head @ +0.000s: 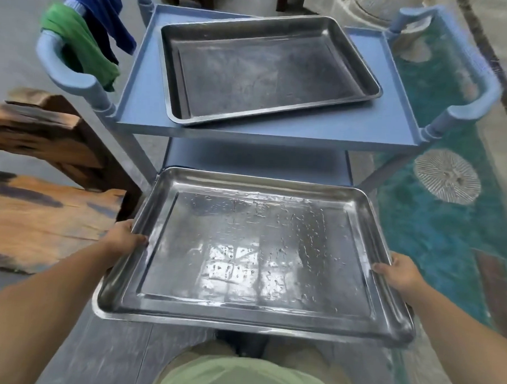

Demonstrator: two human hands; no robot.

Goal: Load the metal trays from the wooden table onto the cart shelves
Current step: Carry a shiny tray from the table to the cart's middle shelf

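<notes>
Loading the second tray is under way. The held tray (245,220) hangs level in front of the cart (479,106), off the tabletop (42,211). The left hand (125,238) and right hand (399,275) each grip a side rim, fingers closed round it. Another tray (266,67) fills the top shelf (380,116), so the next move probably means stooping and sliding this one onto the lower shelf (256,160).

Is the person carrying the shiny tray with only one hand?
No, the left hand and the right hand each grip one side rim of the shiny tray.
</notes>
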